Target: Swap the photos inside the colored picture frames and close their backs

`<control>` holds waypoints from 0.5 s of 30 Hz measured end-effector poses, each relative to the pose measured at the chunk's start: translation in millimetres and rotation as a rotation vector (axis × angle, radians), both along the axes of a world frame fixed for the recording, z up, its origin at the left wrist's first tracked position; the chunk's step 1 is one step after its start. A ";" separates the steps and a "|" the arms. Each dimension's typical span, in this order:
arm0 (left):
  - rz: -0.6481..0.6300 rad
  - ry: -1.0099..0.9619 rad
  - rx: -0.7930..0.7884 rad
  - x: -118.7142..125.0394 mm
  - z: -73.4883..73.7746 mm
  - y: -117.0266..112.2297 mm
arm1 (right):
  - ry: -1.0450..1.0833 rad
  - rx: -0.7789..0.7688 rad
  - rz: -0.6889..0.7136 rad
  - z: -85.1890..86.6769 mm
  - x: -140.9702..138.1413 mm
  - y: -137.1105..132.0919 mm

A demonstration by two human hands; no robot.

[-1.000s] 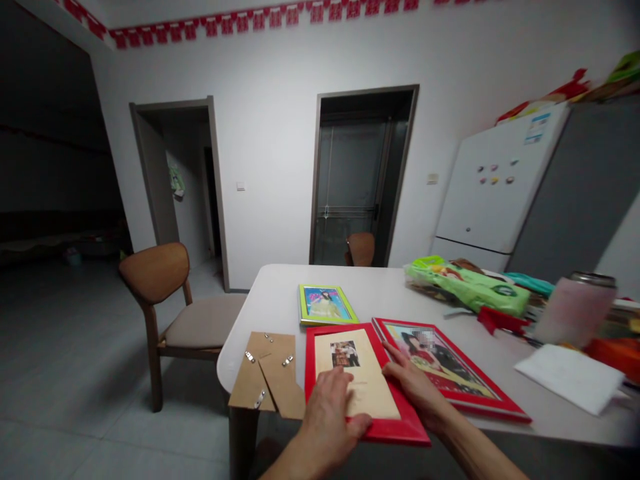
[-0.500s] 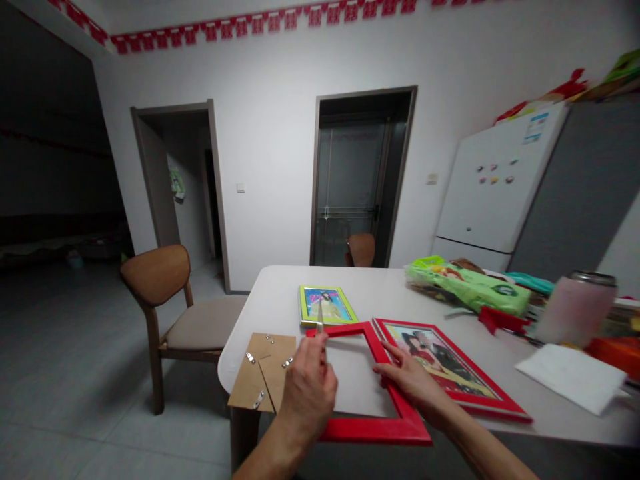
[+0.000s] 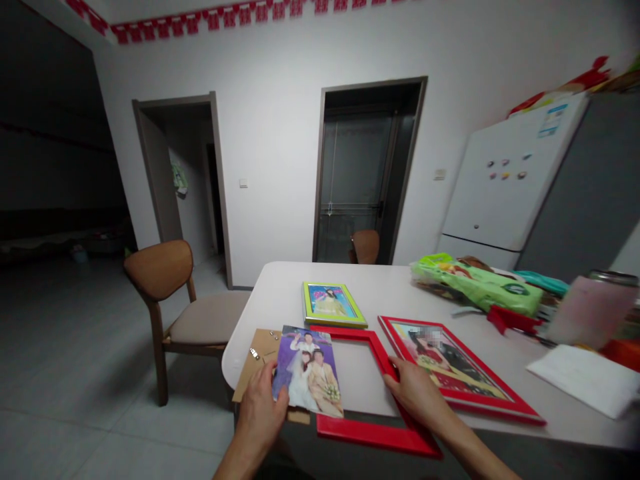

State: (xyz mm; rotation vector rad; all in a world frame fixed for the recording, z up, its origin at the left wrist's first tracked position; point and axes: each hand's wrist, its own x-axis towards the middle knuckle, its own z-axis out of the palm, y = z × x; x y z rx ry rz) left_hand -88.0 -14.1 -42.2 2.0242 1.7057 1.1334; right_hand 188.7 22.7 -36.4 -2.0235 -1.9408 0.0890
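My left hand [image 3: 263, 410] grips the lower left edge of a printed wedding photo [image 3: 309, 370] and holds it picture side up over the left side of an empty red frame [image 3: 380, 433]. Under the photo lies a brown cardboard backing board [image 3: 257, 353] with metal clips. My right hand [image 3: 413, 393] rests on the right bar of the empty red frame, fingers curled on it. The white table [image 3: 280, 293] shows through the frame's opening.
A second red frame [image 3: 457, 370] with a picture lies to the right, a small green frame [image 3: 331, 303] behind. A green packet [image 3: 475, 283], a pink cup [image 3: 587, 310] and white paper [image 3: 587, 377] crowd the table's right. A wooden chair [image 3: 170, 293] stands left; a fridge [image 3: 505, 180] at right.
The sheet that lay in the red frame was lifted out by my left hand, turned over, and is now held as a photo over the frame's left side. My right hand stayed on the frame.
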 end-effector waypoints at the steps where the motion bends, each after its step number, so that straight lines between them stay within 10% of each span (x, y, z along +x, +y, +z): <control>1: 0.002 0.037 0.009 -0.1 -1.7 0.4 | -0.015 0.004 0.016 -1.7 0.5 0.7; 10: 0.033 0.218 0.054 -1.8 -6.2 -0.6 | -0.028 0.109 0.060 -3.0 -3.4 -2.0; 15: 0.028 0.235 0.048 -1.3 -5.4 -2.2 | 0.329 0.095 0.125 6.4 -38.1 -6.7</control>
